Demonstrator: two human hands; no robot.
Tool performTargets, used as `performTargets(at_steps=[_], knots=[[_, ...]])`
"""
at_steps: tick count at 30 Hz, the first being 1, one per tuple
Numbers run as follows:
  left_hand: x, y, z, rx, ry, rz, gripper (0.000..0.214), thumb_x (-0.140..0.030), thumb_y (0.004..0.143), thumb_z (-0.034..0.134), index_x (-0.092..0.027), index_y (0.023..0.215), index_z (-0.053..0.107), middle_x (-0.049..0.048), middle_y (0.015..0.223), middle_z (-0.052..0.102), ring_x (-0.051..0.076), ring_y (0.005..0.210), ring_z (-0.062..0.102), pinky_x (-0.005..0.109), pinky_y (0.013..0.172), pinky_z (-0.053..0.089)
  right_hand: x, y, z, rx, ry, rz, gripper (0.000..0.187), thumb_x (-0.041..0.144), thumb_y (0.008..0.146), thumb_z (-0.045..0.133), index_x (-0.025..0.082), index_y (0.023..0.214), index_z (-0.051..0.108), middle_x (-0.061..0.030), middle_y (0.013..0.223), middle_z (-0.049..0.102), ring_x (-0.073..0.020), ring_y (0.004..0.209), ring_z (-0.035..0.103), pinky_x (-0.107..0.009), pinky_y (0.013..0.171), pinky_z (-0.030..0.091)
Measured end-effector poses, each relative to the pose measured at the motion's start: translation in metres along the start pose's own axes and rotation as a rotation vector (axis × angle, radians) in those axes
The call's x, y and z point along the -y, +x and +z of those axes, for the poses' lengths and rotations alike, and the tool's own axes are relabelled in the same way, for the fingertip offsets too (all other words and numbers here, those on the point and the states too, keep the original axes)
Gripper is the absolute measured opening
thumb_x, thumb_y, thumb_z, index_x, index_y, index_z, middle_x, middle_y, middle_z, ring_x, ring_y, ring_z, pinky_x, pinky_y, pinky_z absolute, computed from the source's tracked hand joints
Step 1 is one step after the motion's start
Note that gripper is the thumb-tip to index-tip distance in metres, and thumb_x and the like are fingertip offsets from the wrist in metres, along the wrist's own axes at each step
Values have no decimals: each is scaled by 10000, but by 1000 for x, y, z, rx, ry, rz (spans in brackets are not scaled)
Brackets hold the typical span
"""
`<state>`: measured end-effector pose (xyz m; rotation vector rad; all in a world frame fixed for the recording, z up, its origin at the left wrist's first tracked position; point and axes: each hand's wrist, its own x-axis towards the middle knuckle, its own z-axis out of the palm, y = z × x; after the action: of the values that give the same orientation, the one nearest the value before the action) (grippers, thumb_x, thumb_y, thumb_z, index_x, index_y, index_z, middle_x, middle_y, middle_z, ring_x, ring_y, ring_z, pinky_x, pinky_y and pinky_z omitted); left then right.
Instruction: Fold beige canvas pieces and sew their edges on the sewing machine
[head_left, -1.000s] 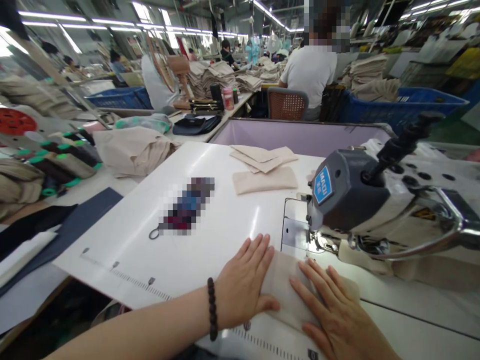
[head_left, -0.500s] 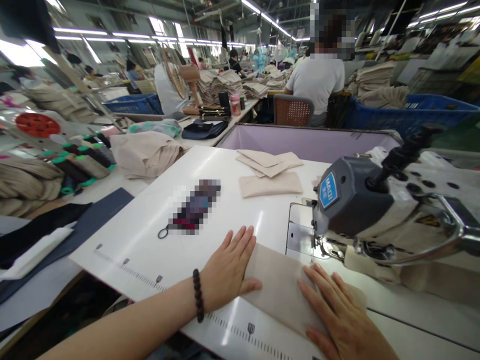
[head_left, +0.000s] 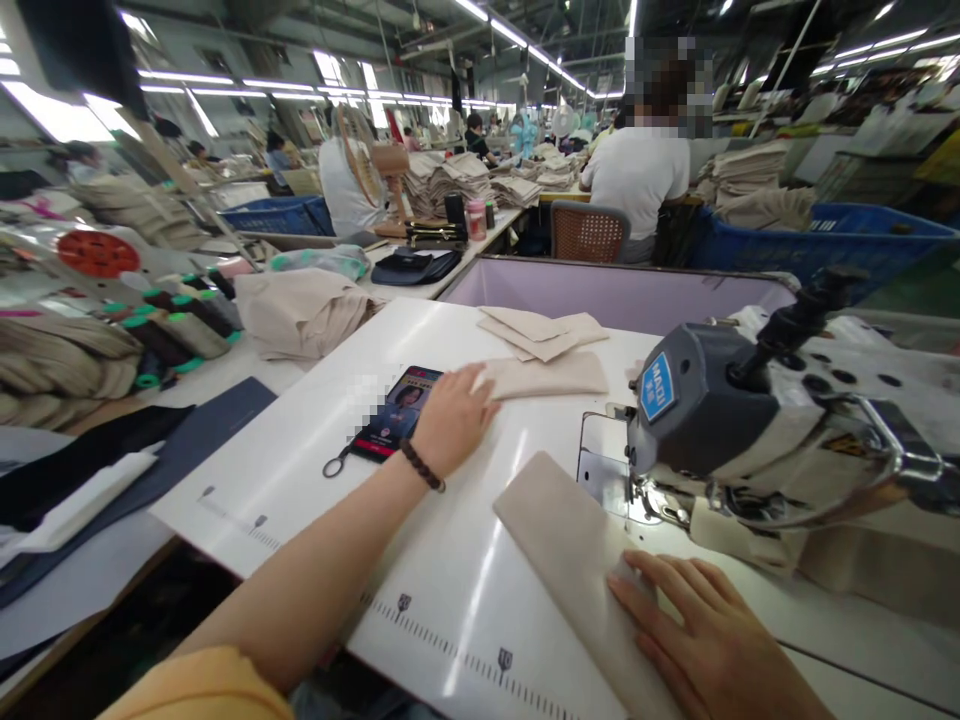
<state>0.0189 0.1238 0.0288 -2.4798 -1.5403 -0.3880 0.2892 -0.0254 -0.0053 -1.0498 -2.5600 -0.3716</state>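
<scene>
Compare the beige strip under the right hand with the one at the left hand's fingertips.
The near strip lies slanted toward the person, beside the sewing machine, while the far strip lies crosswise, further away. The right hand rests its fingers on the near strip's end; the left hand touches the far strip with its fingertips. Shared: both are flat beige fabric on the white table top.

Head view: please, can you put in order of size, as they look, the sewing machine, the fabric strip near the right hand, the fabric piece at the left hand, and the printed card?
1. Sewing machine
2. Fabric strip and fabric piece: unsure, the strip looks longer but is nearer the camera.
3. Printed card
</scene>
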Motion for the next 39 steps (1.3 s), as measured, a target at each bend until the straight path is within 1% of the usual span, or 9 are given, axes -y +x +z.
performTargets(at_steps=[1,3,4,6,9,13,22,31,39], knots=[[15,5,0,-9,58,-124,345,-300,880,467,-94,1146,541,199,1303,432,305,1215,398,482,987,322,-1,0,1,-19,7,-4,267,264,834,461,222,1046,617,-67,992,655,-183,847,602,-308,755,445],[39,8,2,23,135,-299,419,-375,834,536,-120,1167,541,215,1345,374,362,1241,351,526,963,325,-2,-1,4,-55,16,-8,264,261,851,440,213,1031,627,-71,972,656,-176,849,602,-290,748,454],[48,7,4,50,160,-355,450,-402,809,567,-143,1176,542,213,1361,352,376,1253,329,536,961,320,-2,-1,4,-63,20,-9,267,263,859,428,208,1019,634,-74,961,656,-174,844,602,-287,744,459],[57,3,9,108,182,-408,495,-438,771,606,-194,1196,535,198,1388,321,382,1276,291,538,971,305,-3,-1,5,-67,23,-15,278,275,872,410,202,995,648,-79,937,657,-171,824,605,-284,727,468],[58,0,15,171,188,-405,519,-469,754,614,-241,1212,523,170,1415,290,370,1299,252,535,987,285,-4,-1,4,-69,19,-26,289,281,878,403,198,984,659,-84,919,657,-171,807,608,-284,713,476],[56,2,17,204,210,-398,510,-475,748,615,-240,1194,539,160,1420,287,360,1310,233,534,1001,265,-3,1,4,-69,11,-33,292,270,874,404,191,976,666,-91,926,656,-174,810,610,-288,708,480],[61,6,17,254,203,-402,497,-499,745,608,-249,1172,562,156,1418,292,360,1307,237,533,998,265,-2,2,6,-61,20,-22,302,269,878,392,190,983,664,-95,933,655,-177,802,606,-297,706,477],[67,6,20,220,168,-412,566,-506,705,642,-222,1184,541,168,1418,285,364,1301,248,529,999,271,-1,0,3,-68,16,-13,291,274,874,404,196,996,657,-88,941,656,-176,810,604,-297,718,469],[69,5,22,215,161,-408,601,-513,699,641,-210,1203,516,171,1418,282,367,1301,248,533,1000,270,-2,0,6,-44,54,16,277,276,867,423,201,1026,637,-84,970,646,-179,844,597,-301,732,464]])
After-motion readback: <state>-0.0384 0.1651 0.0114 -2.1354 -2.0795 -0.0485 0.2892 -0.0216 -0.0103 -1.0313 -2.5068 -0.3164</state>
